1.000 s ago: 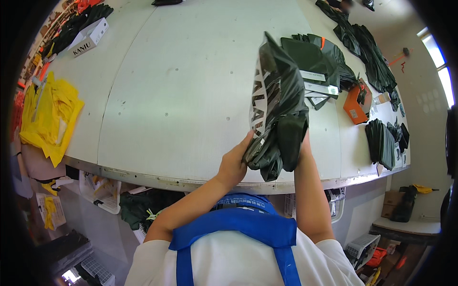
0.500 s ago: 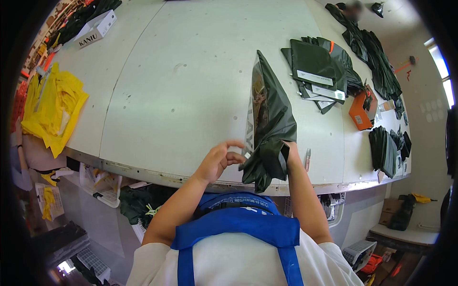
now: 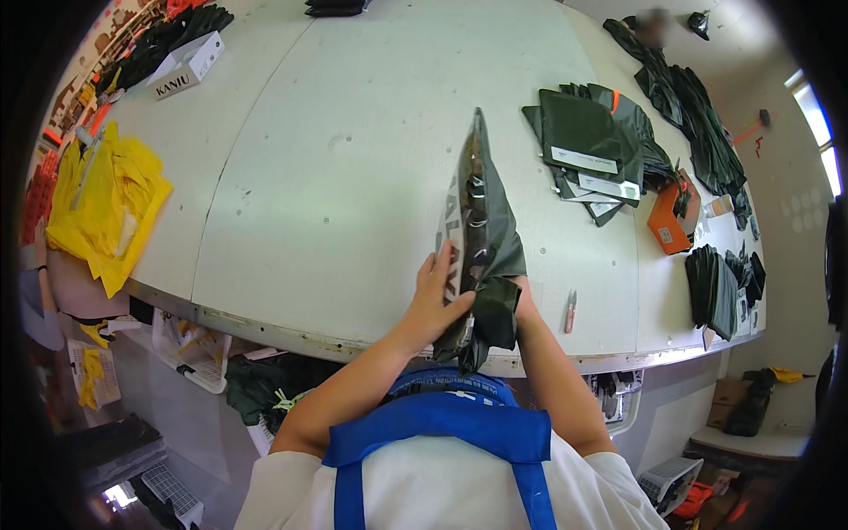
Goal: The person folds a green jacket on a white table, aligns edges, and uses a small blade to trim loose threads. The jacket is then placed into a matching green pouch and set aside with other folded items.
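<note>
A dark green, glossy pouch (image 3: pixel 501 237) stands tilted on edge between my hands, its narrow tip pointing away from me. Its left side is pale with large printed letters, and a dark gap runs along its middle. My left hand (image 3: pixel 439 296) grips it from the left, fingers flat along the printed side and thumb toward the near end. On the other side my right hand (image 3: pixel 525 303) holds the pouch; its fingers are hidden by the green material. Crumpled green folds hang at the end nearest my body.
Flat green packs (image 3: pixel 579 132) with white labels are stacked on the table (image 3: pixel 353 177) at the right, near an orange box (image 3: pixel 669 215) and more folded green pieces (image 3: pixel 709 291). A small red-handled tool (image 3: pixel 571 312) lies right of my hands. Yellow material (image 3: pixel 106 208) lies at the left.
My left hand has moved right and closed on the printed side of the pouch. The pouch has shifted slightly left and turned more edge-on, with my right hand still at it.
</note>
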A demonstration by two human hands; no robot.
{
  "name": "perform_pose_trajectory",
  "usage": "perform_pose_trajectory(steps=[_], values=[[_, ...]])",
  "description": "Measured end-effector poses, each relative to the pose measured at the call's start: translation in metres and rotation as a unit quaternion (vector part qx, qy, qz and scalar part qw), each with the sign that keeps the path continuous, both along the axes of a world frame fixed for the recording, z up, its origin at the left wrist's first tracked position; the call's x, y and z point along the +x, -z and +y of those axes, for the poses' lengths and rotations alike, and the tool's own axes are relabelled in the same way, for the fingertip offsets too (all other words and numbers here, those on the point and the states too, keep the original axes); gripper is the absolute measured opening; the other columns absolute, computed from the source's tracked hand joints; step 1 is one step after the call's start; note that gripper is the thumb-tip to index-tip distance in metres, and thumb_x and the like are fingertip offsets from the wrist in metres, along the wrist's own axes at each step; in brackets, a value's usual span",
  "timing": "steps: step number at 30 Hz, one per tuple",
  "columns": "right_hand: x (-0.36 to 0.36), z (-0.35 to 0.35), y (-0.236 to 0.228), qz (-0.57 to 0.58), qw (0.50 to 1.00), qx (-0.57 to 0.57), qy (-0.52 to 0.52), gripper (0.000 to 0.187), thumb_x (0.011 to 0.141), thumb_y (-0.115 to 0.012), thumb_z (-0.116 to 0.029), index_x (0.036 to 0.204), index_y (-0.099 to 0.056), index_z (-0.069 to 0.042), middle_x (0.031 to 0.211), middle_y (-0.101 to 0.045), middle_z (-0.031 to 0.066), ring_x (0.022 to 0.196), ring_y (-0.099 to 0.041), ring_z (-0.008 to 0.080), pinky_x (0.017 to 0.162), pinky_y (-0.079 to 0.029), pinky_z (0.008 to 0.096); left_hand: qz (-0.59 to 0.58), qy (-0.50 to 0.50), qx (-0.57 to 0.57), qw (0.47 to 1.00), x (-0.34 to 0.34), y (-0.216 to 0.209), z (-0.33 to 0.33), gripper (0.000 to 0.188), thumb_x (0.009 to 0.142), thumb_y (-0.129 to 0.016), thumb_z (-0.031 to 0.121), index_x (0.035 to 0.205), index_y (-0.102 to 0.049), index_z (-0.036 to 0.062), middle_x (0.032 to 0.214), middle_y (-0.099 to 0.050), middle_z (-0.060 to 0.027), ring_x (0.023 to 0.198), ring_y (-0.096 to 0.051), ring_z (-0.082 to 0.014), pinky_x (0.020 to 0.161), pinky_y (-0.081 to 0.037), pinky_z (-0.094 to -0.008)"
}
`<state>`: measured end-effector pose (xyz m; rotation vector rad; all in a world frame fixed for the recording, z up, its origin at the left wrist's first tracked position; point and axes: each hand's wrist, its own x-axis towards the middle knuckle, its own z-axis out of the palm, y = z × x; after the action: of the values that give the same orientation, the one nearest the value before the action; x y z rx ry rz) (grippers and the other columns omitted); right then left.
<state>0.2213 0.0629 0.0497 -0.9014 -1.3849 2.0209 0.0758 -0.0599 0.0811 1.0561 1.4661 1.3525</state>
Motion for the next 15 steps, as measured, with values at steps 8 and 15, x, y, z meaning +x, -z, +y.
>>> perform_pose_trajectory(steps=[8,15], values=[[-0.006,0.008,-0.019,0.062,0.993,-0.101,-0.024,0.032,0.094,-0.049,-0.017,0.122,-0.055,-0.002,0.110,-0.062,0.0087,0.094,-0.060,0.0193,0.082,-0.052,0.0346,-0.291,0.000,0.022,0.957,-0.015,-0.008,0.003,0.095,0.084,-0.069,0.040,0.151,-0.007,0.0128,0.152,-0.013,-0.0147,0.137,-0.025,-0.0278,0.110,-0.027,-0.0388],[-0.006,0.007,-0.015,0.137,0.982,-0.126,0.041,0.032,0.096,-0.042,-0.024,0.115,-0.058,-0.003,0.103,-0.063,0.0083,0.093,-0.061,0.0228,0.084,-0.051,0.0340,-0.432,-0.046,-0.019,0.900,0.024,-0.013,-0.008,0.095,0.089,-0.065,0.035,0.151,0.006,0.0234,0.154,-0.018,-0.0074,0.136,-0.030,-0.0253,0.108,-0.031,-0.0371]])
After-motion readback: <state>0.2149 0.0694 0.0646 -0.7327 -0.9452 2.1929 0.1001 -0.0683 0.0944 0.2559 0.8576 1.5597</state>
